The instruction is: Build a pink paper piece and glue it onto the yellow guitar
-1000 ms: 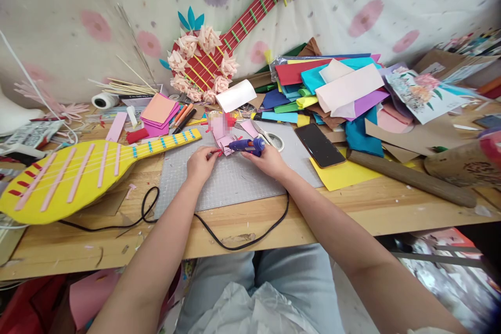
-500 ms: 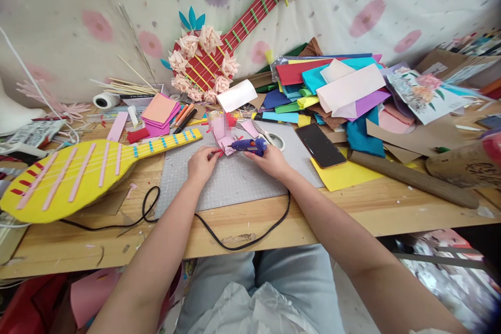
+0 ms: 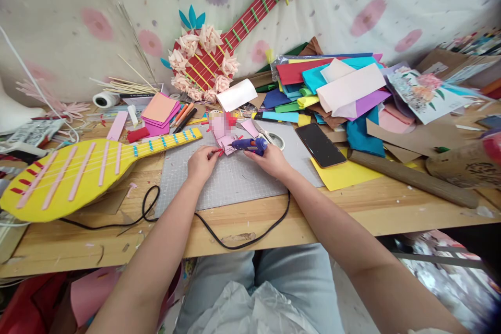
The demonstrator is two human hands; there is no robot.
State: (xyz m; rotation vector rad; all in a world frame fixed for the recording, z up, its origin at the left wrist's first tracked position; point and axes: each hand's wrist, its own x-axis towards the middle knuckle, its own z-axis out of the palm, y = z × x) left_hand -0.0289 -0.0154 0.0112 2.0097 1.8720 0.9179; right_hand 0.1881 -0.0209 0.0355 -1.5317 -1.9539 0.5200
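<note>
My right hand (image 3: 272,160) is closed round the handle of a blue hot glue gun (image 3: 249,145), whose nozzle points left. Just left of that nozzle, my left hand (image 3: 201,162) pinches a small red piece (image 3: 220,151), too small to name more closely. Behind both hands lie pink paper pieces (image 3: 224,133), partly blurred by a pixelated patch. The grey cutting mat (image 3: 242,182) spreads beneath the hands. White-handled scissors (image 3: 276,140) rest on it, just beyond the glue gun.
A yellow paper lute (image 3: 74,177) lies at left; a red one with paper flowers (image 3: 203,65) leans on the back curtain. A phone (image 3: 321,145), a brown stick (image 3: 410,178) and heaped coloured sheets (image 3: 350,86) sit at right. A black cord (image 3: 242,247) loops along the front edge.
</note>
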